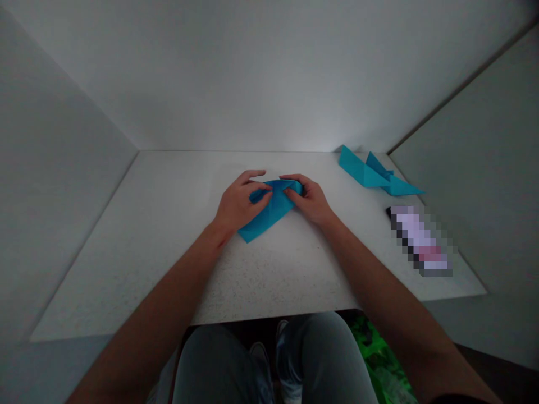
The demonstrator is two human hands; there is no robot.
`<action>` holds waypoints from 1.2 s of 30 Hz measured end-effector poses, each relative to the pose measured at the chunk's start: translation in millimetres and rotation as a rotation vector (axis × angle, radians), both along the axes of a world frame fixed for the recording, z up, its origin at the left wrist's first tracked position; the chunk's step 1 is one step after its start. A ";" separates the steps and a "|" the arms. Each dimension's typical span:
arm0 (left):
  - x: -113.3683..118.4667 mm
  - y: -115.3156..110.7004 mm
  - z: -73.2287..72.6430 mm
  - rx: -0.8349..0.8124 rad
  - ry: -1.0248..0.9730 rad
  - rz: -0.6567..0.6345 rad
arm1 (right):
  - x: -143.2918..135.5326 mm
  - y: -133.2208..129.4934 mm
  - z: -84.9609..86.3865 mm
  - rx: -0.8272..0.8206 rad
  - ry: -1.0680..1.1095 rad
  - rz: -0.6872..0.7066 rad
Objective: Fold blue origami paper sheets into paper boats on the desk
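A sheet of blue folded paper (274, 209) lies tilted over the middle of the white table, between both hands. My left hand (241, 201) pinches its upper left part with thumb and fingers, the index finger raised off it. At the paper's upper right corner, my right hand (309, 196) grips it, thumb on the near side and fingers behind. The fold under the fingers is partly hidden. A finished-looking blue origami boat (374, 174) rests at the back right, apart from both hands.
A blurred-out phone (421, 241) lies on the right of the white table (138, 269). Pale walls (261, 78) close in the back and both sides. Below the front edge are my knees (328, 353) and a bright green bag-like thing (379, 359).
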State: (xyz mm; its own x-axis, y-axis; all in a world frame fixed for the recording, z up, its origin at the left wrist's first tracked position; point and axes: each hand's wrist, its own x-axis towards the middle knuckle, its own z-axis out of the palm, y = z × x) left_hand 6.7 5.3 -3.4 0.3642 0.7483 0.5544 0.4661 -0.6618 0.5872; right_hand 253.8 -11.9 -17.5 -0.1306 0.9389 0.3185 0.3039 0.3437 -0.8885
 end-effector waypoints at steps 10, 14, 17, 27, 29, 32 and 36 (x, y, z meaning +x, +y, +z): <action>2.3 -8.0 12.5 0.117 -0.054 -0.064 | -8.3 -8.0 8.2 0.064 -0.025 0.195; 6.1 -9.2 16.8 0.021 -0.210 -0.066 | -6.4 -4.1 4.3 0.041 -0.004 0.040; 8.7 -6.8 15.5 -0.096 -0.381 -0.029 | -5.1 -1.7 5.0 0.048 0.012 -0.033; -0.5 22.6 -9.8 -0.342 -0.764 0.342 | -1.7 -0.1 3.9 0.053 0.155 -0.126; -4.0 25.9 -15.2 -0.309 -0.738 0.414 | -2.2 1.6 2.7 0.066 0.231 -0.145; -8.7 29.1 -23.1 -0.296 -0.685 0.432 | -2.5 3.6 4.8 0.085 0.299 -0.161; -15.5 35.2 -31.1 -0.236 -0.662 0.469 | 1.7 7.4 8.0 0.106 0.356 -0.172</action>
State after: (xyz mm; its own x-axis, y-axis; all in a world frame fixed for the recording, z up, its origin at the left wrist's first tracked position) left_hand -8.8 40.5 -34.6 -0.3578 0.8639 0.3545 0.1730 -0.3118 0.9343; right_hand 255.6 -4.5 -9.6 0.1611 0.8972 0.4113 0.0445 0.4097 -0.9111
